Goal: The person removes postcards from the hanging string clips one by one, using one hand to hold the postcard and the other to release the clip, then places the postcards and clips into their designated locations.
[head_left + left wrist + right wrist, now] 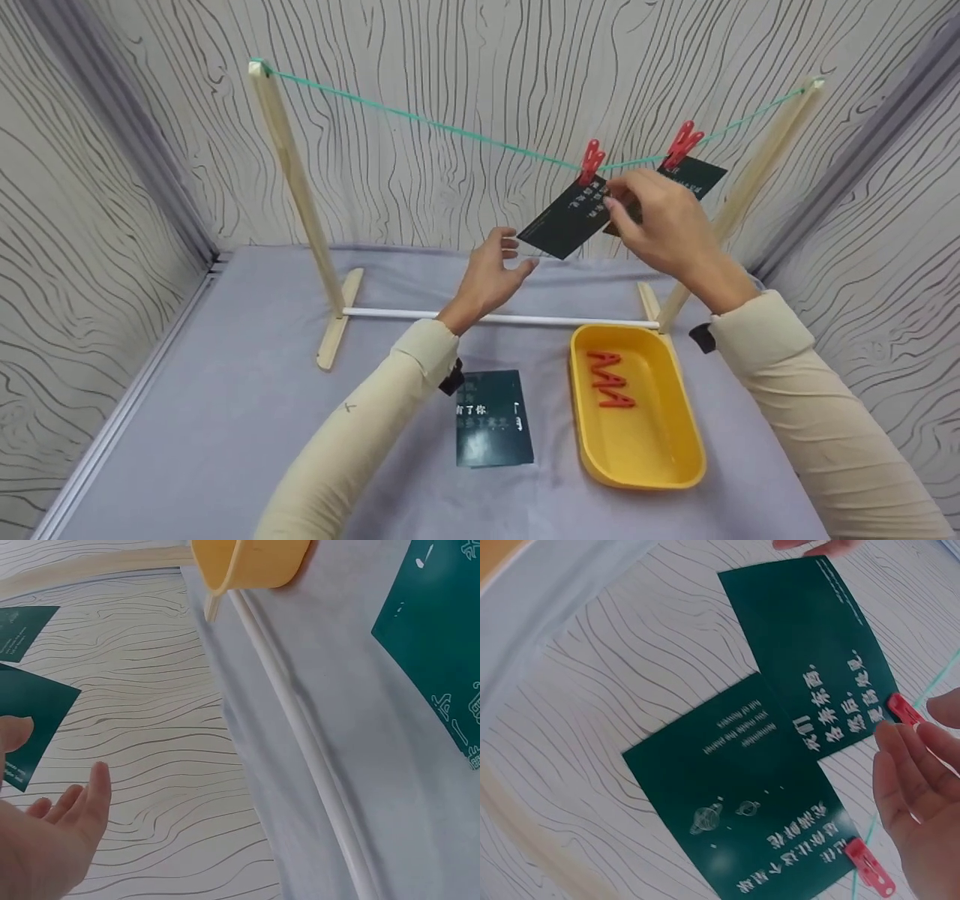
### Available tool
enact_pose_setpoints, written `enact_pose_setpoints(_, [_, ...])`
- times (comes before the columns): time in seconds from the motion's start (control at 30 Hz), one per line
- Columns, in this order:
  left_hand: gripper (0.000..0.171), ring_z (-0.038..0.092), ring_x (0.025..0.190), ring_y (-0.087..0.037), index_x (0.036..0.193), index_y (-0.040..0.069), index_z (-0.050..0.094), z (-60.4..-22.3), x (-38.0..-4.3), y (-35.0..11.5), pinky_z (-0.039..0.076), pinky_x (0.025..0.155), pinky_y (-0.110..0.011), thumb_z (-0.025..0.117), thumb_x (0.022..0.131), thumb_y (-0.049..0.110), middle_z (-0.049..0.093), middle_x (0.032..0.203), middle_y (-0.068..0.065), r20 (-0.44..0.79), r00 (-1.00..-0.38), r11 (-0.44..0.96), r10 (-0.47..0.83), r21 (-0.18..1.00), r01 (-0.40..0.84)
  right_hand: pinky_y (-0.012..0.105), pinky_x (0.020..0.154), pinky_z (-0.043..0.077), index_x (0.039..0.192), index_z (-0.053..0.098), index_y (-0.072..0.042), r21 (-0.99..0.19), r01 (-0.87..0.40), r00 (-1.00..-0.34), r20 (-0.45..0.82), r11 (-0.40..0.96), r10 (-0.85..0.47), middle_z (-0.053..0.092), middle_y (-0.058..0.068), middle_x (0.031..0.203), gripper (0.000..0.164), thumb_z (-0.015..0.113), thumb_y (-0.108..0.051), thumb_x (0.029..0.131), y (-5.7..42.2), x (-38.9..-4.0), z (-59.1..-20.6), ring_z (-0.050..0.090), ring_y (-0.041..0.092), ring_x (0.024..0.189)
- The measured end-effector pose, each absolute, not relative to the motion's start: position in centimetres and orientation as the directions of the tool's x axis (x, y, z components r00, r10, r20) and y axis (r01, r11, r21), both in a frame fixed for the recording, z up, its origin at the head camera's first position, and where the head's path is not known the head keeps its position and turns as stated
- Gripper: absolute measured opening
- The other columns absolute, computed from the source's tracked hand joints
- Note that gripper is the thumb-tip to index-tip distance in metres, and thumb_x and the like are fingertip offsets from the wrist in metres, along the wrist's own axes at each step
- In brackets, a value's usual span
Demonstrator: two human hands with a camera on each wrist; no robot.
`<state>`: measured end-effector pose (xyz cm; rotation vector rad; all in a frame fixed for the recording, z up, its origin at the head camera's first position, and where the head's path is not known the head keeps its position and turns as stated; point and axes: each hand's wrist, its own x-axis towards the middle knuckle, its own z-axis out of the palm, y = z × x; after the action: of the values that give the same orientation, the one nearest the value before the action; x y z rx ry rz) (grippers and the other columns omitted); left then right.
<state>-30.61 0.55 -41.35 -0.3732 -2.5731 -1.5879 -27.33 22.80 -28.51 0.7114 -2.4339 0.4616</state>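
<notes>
A dark green card (559,225) with white writing hangs tilted from a green string (450,129), held at its upper corner by a red clothespin (592,161). My left hand (491,274) is at the card's lower left corner, thumb and fingers spread apart. At the card's right edge, just below the clothespin, is my right hand (660,221); its fingers are loosely bent, and in the right wrist view thumb and fingertips stand apart. Partly hidden behind that hand, a second green card (735,787) hangs from another red clothespin (870,868).
Two wooden posts (289,165) hold the string, joined low down by a white rod (555,321). On the grey cloth (247,450) lies another green card (491,442). Beside it stands a yellow tray (637,457) with red clothespins (609,379) inside. A wood-patterned wall is behind.
</notes>
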Motion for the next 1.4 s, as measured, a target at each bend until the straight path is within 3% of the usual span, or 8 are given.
enact_pose_setpoints(0.17, [0.056,0.06,0.125,-0.025,0.138,0.01,0.048,-40.6,-31.0,0.7,0.053,0.098,-0.035,0.071,0.09,0.027,0.054,0.143,-0.009,0.243,-0.962,0.431,0.129,0.86,0.275,0.043,0.087,0.056,0.113,0.065,-0.002,-0.155,-0.565,-0.699,0.612,0.811,-0.37,0.068,0.013,0.108,0.024,0.061,-0.018,0.097,22.5,-27.7,-27.1,0.064,0.026,0.093])
enact_pose_setpoints(0.5, [0.055,0.06,0.122,-0.029,0.137,0.009,0.05,-39.5,-31.3,1.2,0.052,0.099,-0.037,0.071,0.09,0.027,0.054,0.141,-0.01,0.276,-0.949,0.459,0.156,0.83,0.317,0.042,0.082,0.055,0.112,0.065,0.0,-0.169,-0.577,-0.676,0.648,0.799,-0.351,0.068,0.015,0.106,0.023,0.058,-0.016,0.098,22.4,-28.5,-25.7,0.063,0.026,0.093])
enact_pose_setpoints(0.8, [0.051,0.061,0.117,-0.021,0.133,0.013,0.053,-40.0,-31.5,1.9,0.055,0.094,-0.032,0.073,0.089,0.03,0.061,0.131,-0.007,0.191,-0.971,0.408,0.144,0.883,0.234,0.046,0.108,0.045,0.131,0.056,-0.001,-0.175,-0.536,-0.704,0.632,0.826,-0.323,0.063,0.017,0.129,0.039,0.057,-0.023,0.099,21.7,-29.3,-25.3,0.058,0.031,0.122])
enact_pose_setpoints(1.0, [0.052,0.064,0.116,-0.023,0.132,0.013,0.054,-40.2,-31.9,2.0,0.057,0.09,-0.033,0.074,0.088,0.032,0.062,0.13,-0.009,0.158,-0.979,0.312,0.13,0.931,0.192,0.047,0.112,0.041,0.133,0.056,-0.001,-0.192,-0.507,-0.736,0.604,0.84,-0.306,0.062,0.017,0.133,0.041,0.053,-0.027,0.101,21.3,-30.0,-25.1,0.054,0.033,0.128])
enact_pose_setpoints(1.27, [0.067,0.065,0.114,-0.018,0.143,0.014,0.042,-41.0,-32.0,2.1,0.058,0.088,-0.029,0.076,0.087,0.027,0.057,0.134,-0.013,0.039,-0.99,0.124,0.134,0.991,0.056,0.048,0.11,0.042,0.133,0.055,0.001,-0.206,-0.515,-0.746,0.586,0.832,-0.317,0.063,0.018,0.129,0.039,0.047,-0.024,0.104,20.9,-30.4,-25.2,0.054,0.033,0.127])
enact_pose_setpoints(1.4, [0.058,0.068,0.111,-0.021,0.136,0.009,0.05,-41.2,-32.3,2.4,0.057,0.088,-0.026,0.076,0.087,0.023,0.063,0.126,-0.013,0.005,-0.993,0.006,0.12,1.0,0.006,0.048,0.113,0.039,0.139,0.05,-0.001,-0.232,-0.507,-0.774,0.547,0.83,-0.32,0.061,0.017,0.132,0.043,0.046,-0.027,0.104,20.6,-30.5,-25.3,0.051,0.033,0.131])
